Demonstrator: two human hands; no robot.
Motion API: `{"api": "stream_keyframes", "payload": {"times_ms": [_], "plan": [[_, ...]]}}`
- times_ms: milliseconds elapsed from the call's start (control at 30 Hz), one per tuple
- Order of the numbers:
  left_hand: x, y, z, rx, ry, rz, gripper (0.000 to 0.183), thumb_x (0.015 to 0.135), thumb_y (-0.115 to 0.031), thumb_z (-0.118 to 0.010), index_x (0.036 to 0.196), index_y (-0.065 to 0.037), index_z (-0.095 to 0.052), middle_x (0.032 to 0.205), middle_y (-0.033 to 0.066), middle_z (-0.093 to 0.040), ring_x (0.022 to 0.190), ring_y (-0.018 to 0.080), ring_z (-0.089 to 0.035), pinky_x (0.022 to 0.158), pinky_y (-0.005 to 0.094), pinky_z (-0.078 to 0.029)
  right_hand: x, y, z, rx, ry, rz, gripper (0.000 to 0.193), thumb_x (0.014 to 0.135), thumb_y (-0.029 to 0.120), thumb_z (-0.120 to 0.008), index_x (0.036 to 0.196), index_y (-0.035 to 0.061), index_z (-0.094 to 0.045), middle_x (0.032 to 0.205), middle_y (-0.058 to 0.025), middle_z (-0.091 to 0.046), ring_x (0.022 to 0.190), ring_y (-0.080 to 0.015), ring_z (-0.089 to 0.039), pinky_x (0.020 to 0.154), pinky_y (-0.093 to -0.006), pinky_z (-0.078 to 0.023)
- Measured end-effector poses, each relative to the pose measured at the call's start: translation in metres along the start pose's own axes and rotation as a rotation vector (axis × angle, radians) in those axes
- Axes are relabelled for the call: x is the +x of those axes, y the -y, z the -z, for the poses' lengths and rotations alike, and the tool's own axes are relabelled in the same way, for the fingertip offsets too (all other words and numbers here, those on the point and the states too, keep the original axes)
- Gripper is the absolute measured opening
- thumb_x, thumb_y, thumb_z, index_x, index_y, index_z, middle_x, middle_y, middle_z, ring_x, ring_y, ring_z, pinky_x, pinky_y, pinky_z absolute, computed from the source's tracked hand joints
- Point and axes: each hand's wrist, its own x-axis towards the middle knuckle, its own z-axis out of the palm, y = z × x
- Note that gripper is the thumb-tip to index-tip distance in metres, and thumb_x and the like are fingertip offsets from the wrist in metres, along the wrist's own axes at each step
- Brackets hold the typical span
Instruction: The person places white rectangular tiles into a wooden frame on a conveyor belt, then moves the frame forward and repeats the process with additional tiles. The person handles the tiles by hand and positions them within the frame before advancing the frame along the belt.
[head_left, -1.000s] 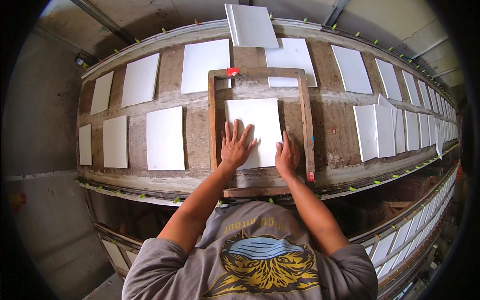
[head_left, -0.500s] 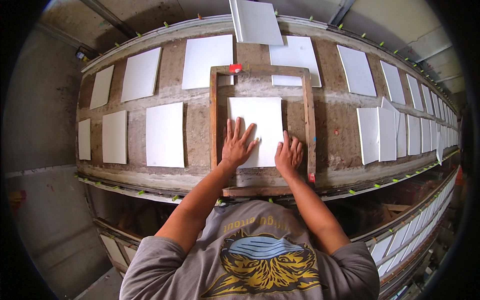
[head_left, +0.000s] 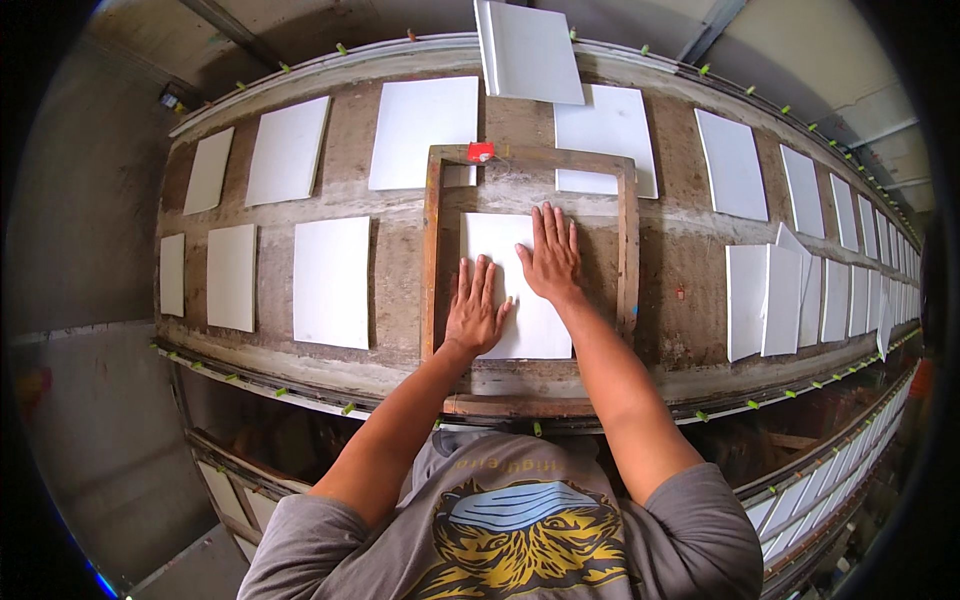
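A white rectangular sheet (head_left: 540, 325) lies on the long brown worktable (head_left: 400, 270), inside an open wooden frame (head_left: 628, 240). My left hand (head_left: 478, 308) rests flat near the sheet's left edge, its fingers stretched out and pointing away from me. Over the sheet's far right corner lies my right hand (head_left: 550, 255), also flat, with its fingertips reaching past the far edge. Neither hand grips anything. A red tag (head_left: 480, 152) sits on the frame's far bar. The hands hide parts of the sheet.
More white sheets (head_left: 332, 282) lie in two rows along the table. A white stack (head_left: 530, 50) stands at the far edge, and leaning sheets (head_left: 783, 300) overlap on the right. Small green clips (head_left: 348, 408) line the table's edges. Another table with sheets (head_left: 810, 500) is at the lower right.
My right hand has moved from the sheet's right edge up and left to its far right corner, its fingers now straightened. My left hand stays on the left side.
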Motion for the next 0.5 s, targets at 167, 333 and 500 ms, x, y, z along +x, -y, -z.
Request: {"api": "stream_keyframes", "payload": {"times_ms": [167,333,500], "plan": [[-0.002,-0.011,-0.001,0.097,-0.038,0.112,0.071,0.107,-0.045,-0.035,0.161,-0.001,-0.022,0.169,0.0198,-0.016,0.157,0.0401,-0.010,0.126,0.0560,-0.011,-0.025,0.003,-0.001,0.012,0.013,-0.018,0.077,0.103,0.046,-0.049,0.162,0.0057,-0.022,0.169,-0.0180,-0.019,0.157,-0.0347,-0.015,0.126,-0.0537,-0.011],[-0.002,-0.016,-0.005,0.017,-0.061,0.161,0.070,0.107,-0.044,-0.035,0.161,-0.001,-0.023,0.169,0.0208,-0.017,0.157,0.0397,-0.013,0.125,0.0563,-0.011,-0.064,-0.007,0.004,0.006,0.102,0.077,0.080,0.101,0.045,-0.053,0.162,0.0047,-0.021,0.169,-0.0190,-0.017,0.157,-0.0356,-0.015,0.125,-0.0554,-0.013],[-0.001,-0.018,0.004,0.022,-0.030,0.166,0.073,0.106,-0.045,-0.037,0.160,0.001,-0.020,0.169,0.0207,-0.014,0.157,0.0393,-0.010,0.126,0.0542,-0.011,0.019,-0.023,0.002,0.032,-0.027,-0.021,0.079,0.100,0.046,-0.053,0.161,0.0051,-0.024,0.169,-0.0184,-0.018,0.157,-0.0348,-0.014,0.126,-0.0550,-0.013]]}}
